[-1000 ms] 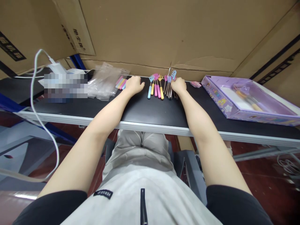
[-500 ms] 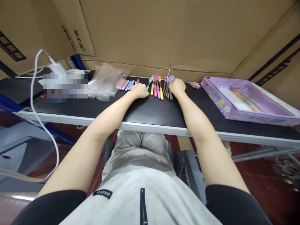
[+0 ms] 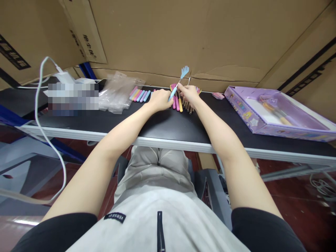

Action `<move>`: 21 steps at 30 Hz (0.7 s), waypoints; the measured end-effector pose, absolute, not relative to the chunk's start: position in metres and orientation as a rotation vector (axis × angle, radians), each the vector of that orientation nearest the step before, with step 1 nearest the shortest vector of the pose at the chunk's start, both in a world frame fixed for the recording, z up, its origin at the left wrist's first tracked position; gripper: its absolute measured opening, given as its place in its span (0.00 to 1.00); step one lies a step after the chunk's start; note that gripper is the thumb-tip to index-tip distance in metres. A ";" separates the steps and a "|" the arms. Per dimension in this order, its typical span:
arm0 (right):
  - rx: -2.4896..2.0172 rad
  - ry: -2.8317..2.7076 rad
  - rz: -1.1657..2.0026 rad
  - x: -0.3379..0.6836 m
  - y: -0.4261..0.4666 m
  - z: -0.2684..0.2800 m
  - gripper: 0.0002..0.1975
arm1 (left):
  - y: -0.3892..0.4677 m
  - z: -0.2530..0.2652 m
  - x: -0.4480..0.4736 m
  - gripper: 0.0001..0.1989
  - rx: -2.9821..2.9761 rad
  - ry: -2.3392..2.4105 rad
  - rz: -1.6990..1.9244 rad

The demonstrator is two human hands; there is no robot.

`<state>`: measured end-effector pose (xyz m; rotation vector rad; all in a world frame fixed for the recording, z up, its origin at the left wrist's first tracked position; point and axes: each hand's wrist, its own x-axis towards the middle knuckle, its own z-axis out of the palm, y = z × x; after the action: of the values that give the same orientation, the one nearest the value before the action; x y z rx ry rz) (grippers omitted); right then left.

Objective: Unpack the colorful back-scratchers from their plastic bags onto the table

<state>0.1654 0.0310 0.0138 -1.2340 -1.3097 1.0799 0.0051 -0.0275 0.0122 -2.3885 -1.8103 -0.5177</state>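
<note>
Both of my hands are on a small back scratcher (image 3: 173, 93) with a light-blue claw head, a thin metal shaft and a blue handle. My left hand (image 3: 159, 100) is closed around the handle. My right hand (image 3: 189, 94) pinches the shaft near the top of the handle, so the claw sticks up above the fingers. Under and between the hands lie pink- and yellow-handled scratchers (image 3: 177, 103). Bare metal shafts (image 3: 189, 107) lie beneath my right hand, their heads mostly hidden. Left of my left hand sits a row of loose coloured handles (image 3: 141, 95).
Clear plastic bags (image 3: 115, 93) lie left of the handles, near a white cable (image 3: 38, 105). An open purple box (image 3: 262, 122) stands at the right, with small pink cards (image 3: 217, 95) beside it. Cardboard (image 3: 168, 38) walls off the back; the black table (image 3: 170, 126) has a metal front edge.
My hands have come together at the middle. The blue-handled scratcher is now raised and tilted between them, and my right hand has shifted left from the bare shafts.
</note>
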 end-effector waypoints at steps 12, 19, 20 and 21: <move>-1.179 -1.172 1.050 0.153 0.017 0.038 0.21 | -0.029 0.022 0.011 0.18 -2.476 -1.669 -0.605; -1.205 -1.099 1.039 0.155 0.023 0.042 0.20 | -0.029 0.027 0.016 0.18 -2.485 -1.657 -0.616; -1.210 -1.090 1.039 0.155 0.024 0.042 0.19 | -0.029 0.027 0.017 0.19 -2.485 -1.657 -0.615; -1.215 -1.084 1.040 0.156 0.025 0.041 0.19 | -0.029 0.027 0.017 0.19 -2.487 -1.662 -0.616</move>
<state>0.1558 0.0252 0.0413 -1.2147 -1.0836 1.0401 0.0175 -0.0292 0.0275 -2.4867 -1.6619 -0.6161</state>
